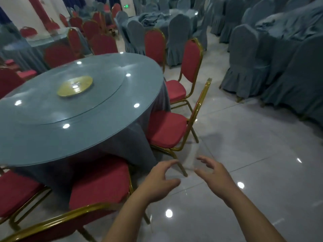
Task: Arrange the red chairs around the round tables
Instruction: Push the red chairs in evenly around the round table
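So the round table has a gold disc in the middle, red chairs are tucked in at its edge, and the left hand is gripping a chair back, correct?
Not quite. The head view shows the left hand open and holding nothing, like the right hand. The gold disc in the middle of the round table and the tucked-in red chairs are right.

hands (158, 180) (215, 175) 2 | red chairs (166, 130) 10+ | near round table (87, 137) 1 | gold disc (75, 86) 1

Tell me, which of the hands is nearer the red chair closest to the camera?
Left. The left hand hovers just right of that red chair, not touching it; the right hand is farther right, over the floor.
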`<state>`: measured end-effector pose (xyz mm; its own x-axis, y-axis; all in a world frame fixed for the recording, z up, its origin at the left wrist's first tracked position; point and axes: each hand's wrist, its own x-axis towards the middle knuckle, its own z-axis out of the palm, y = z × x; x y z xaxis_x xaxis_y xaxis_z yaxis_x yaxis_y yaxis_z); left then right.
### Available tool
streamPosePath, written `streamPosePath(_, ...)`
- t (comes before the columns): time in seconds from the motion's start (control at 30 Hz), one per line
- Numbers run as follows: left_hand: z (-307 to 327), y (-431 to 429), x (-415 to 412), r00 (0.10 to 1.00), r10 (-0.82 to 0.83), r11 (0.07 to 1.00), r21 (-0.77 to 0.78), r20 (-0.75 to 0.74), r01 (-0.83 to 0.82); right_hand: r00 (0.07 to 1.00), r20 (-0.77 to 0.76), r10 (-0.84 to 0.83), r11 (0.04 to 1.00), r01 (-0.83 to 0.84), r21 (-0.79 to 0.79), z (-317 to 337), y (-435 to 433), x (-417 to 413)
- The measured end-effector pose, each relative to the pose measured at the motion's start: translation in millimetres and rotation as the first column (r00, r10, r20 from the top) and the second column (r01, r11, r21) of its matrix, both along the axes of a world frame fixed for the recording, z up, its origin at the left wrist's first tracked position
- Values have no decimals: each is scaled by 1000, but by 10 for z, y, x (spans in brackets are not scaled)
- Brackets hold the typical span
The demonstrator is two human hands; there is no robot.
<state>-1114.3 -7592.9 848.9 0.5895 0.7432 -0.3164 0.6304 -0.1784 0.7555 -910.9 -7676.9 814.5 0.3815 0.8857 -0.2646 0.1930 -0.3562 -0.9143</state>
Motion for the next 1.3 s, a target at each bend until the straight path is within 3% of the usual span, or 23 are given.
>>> streamPosePath(0.17, -22, 416, 1102, 996, -83, 997, -9, 17, 83, 989, 33, -144, 990, 144, 13, -2, 38, 993)
streamPosePath(0.33, -202, 971, 2281, 991, -68, 985, -153, 116, 86, 992, 89, -91, 996, 90, 15, 74, 504, 2161)
streamPosePath(0.5, -264, 1810, 3787, 986, -22, 980, -191, 163, 54, 980, 181, -88, 996, 93, -16, 257, 1248, 3574)
streamPosePath(0.87, -133, 3405, 6125, 984, 16, 975, -220, 177, 24, 953, 99, -285, 954, 292, -66, 234, 2108, 5879)
streamPosePath(1.13, -410, 4534, 7538, 989, 144, 982, -128, 38, -138, 983, 41, -177, 983, 179, -35, -153, 3685, 7782)
streamPosePath(1.3, -199, 5309, 8084, 955, 295, 951, -102, 31, -290, 998, 36, 55, 997, -53, -65, -57, 4990, 8685)
